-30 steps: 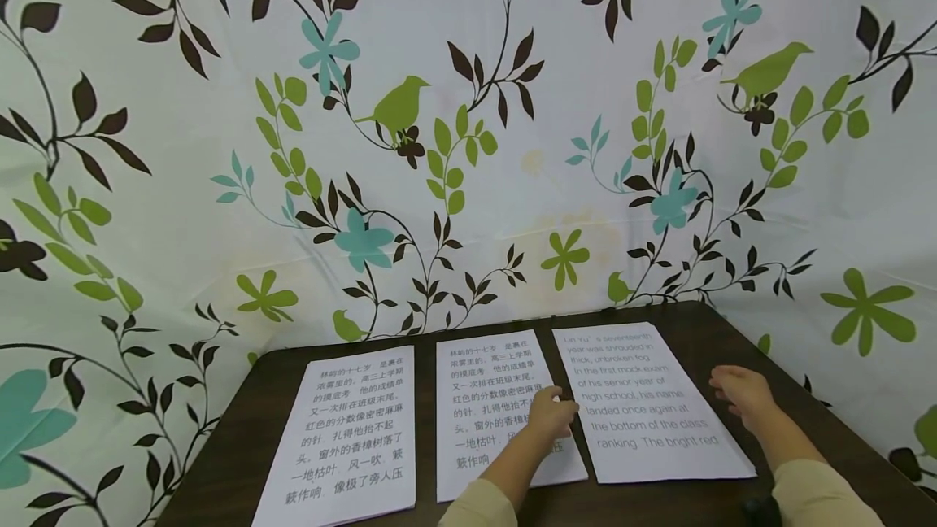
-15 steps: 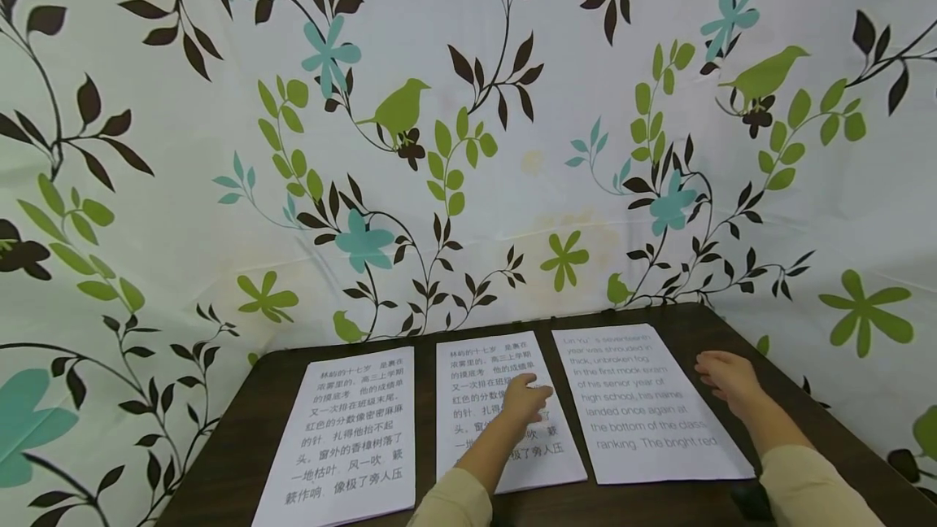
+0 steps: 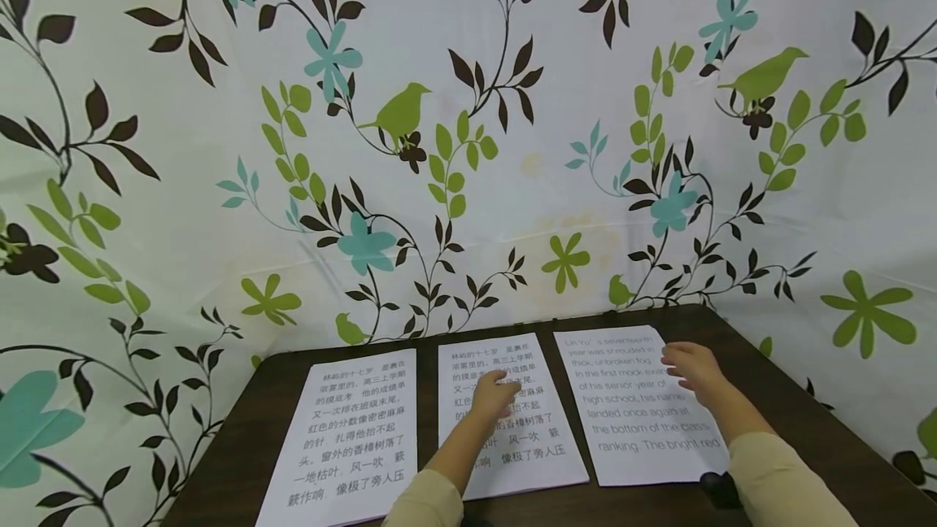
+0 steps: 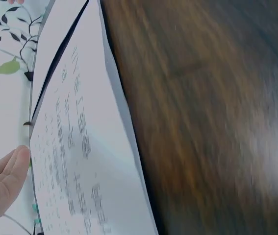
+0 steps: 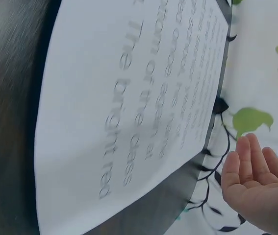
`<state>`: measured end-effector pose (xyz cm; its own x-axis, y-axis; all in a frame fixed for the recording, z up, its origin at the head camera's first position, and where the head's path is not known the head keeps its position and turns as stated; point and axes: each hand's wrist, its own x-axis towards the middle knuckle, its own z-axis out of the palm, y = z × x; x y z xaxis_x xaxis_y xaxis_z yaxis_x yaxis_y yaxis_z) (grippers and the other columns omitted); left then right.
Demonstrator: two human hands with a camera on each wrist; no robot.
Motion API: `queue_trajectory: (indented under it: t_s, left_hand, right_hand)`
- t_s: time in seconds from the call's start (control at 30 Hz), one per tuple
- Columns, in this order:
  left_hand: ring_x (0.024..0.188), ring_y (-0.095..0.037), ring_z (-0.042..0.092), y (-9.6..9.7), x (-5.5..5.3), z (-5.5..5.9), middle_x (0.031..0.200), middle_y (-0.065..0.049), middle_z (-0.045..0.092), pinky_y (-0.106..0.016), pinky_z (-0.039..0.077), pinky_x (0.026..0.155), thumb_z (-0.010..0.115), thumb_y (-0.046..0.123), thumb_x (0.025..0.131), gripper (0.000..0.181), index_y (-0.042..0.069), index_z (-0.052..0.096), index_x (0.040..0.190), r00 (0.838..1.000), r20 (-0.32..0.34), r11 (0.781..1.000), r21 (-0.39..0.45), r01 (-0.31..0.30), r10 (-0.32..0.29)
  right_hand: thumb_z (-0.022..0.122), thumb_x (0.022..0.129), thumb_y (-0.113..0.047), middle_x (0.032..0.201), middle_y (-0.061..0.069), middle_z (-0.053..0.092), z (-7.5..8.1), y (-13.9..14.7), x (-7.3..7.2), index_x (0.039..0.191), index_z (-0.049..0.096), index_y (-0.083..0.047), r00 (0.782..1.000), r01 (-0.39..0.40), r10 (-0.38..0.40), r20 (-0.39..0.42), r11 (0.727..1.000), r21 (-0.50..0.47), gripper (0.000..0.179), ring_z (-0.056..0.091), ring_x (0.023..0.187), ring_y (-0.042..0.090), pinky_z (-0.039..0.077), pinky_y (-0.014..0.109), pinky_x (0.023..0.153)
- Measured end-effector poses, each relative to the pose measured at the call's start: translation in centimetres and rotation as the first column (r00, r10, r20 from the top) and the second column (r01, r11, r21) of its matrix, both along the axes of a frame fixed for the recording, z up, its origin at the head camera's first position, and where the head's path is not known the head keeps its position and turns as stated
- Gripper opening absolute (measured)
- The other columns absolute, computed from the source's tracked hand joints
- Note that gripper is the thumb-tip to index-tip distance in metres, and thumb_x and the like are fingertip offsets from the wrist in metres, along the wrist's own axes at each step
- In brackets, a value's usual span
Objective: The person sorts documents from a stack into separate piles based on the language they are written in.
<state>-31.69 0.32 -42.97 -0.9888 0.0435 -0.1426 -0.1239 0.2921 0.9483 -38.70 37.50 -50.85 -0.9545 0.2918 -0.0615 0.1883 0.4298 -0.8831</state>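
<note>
Three stacks of printed paper lie side by side on a dark wood table. My left hand (image 3: 494, 401) hovers above the middle stack (image 3: 527, 446), which bears Chinese text, and its fingers hold nothing. In the left wrist view, that hand's relaxed fingers (image 4: 16, 169) show at the left edge, apart from the paper. My right hand (image 3: 691, 372) is over the right edge of the English-text stack (image 3: 629, 462), holding nothing. The right wrist view shows its fingers (image 5: 259, 164) extended, clear of the sheet. Another Chinese-text stack (image 3: 359, 437) lies at the left.
The dark wood table (image 3: 241, 421) ends against a white cloth backdrop (image 3: 498, 185) printed with leaves, flowers and birds. Narrow strips of tabletop separate the stacks. A small black object (image 3: 721, 488) shows by the right sleeve.
My left hand has moved left from the middle stack's right edge to above its middle. My right hand has come left, from beside the English-text stack to over its right edge.
</note>
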Motion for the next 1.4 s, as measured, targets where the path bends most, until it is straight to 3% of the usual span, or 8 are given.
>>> queue_trajectory:
  t_s: [0.4,0.6,0.8,0.87,1.03,1.4]
  left_hand:
    - [0.088,-0.033,0.056,-3.7,-0.4,-0.8,0.098,-0.021,0.054,-0.036,0.049,0.067,0.056,0.014,0.079,0.05,-0.011,0.04,0.12,0.996,-0.038,0.996,0.013,-0.086,0.087]
    - [0.089,-0.033,0.055,-5.0,-0.4,-0.9,0.098,-0.021,0.055,-0.036,0.049,0.068,0.056,0.013,0.079,0.049,-0.01,0.04,0.12,0.992,-0.038,0.992,0.017,-0.121,0.122]
    - [0.088,-0.035,0.054,-6.3,0.0,-0.7,0.098,-0.023,0.054,-0.037,0.048,0.068,0.055,0.012,0.08,0.048,-0.01,0.04,0.12,0.987,-0.046,0.988,0.01,-0.155,0.155]
    - [0.089,-0.036,0.054,-6.8,0.0,-0.7,0.099,-0.024,0.053,-0.038,0.048,0.068,0.055,0.011,0.08,0.048,-0.011,0.04,0.12,0.985,-0.053,0.986,0.013,-0.166,0.166]
    - [0.091,-0.038,0.052,-7.9,0.0,-1.1,0.105,-0.028,0.049,-0.039,0.048,0.068,0.054,0.01,0.08,0.049,-0.014,0.038,0.119,0.981,-0.056,0.983,0.021,-0.183,0.184]
    - [0.096,-0.043,0.048,-9.3,0.4,-1.8,0.11,-0.033,0.043,-0.042,0.046,0.072,0.051,0.01,0.081,0.048,-0.017,0.036,0.118,0.982,-0.056,0.984,0.02,-0.179,0.18]
  right_hand:
    - [0.041,0.086,-0.047,0.117,0.021,0.047,0.0,-4.8,-1.7,0.127,0.035,-0.003,0.998,-0.07,0.07,0.004,0.998,-0.006,0.061,0.049,0.099,0.034,0.041,0.044,0.072]
    - [0.042,0.087,-0.043,0.114,0.018,0.05,0.1,-7.4,-1.7,0.124,0.039,-0.004,0.997,-0.076,0.076,0.01,0.997,-0.011,0.054,0.051,0.096,0.031,0.042,0.041,0.07]
    - [0.048,0.087,-0.03,0.108,0.02,0.053,3.8,-11.0,1.0,0.12,0.042,0.003,0.992,-0.123,0.126,0.026,0.988,-0.092,0.047,0.053,0.093,0.032,0.043,0.036,0.058]
    - [0.047,0.087,-0.027,0.107,0.021,0.053,5.6,-12.5,2.5,0.12,0.041,0.005,0.99,-0.135,0.139,0.031,0.984,-0.116,0.046,0.053,0.093,0.033,0.043,0.039,0.061]
    - [0.045,0.087,-0.021,0.105,0.024,0.053,8.1,-15.3,5.0,0.117,0.041,0.009,0.987,-0.149,0.155,0.038,0.98,-0.131,0.043,0.052,0.093,0.034,0.041,0.044,0.074]
    - [0.046,0.085,-0.019,0.1,0.021,0.055,7.2,-17.0,5.7,0.115,0.043,0.009,0.982,-0.165,0.176,0.062,0.974,-0.159,0.041,0.053,0.09,0.034,0.043,0.04,0.071]
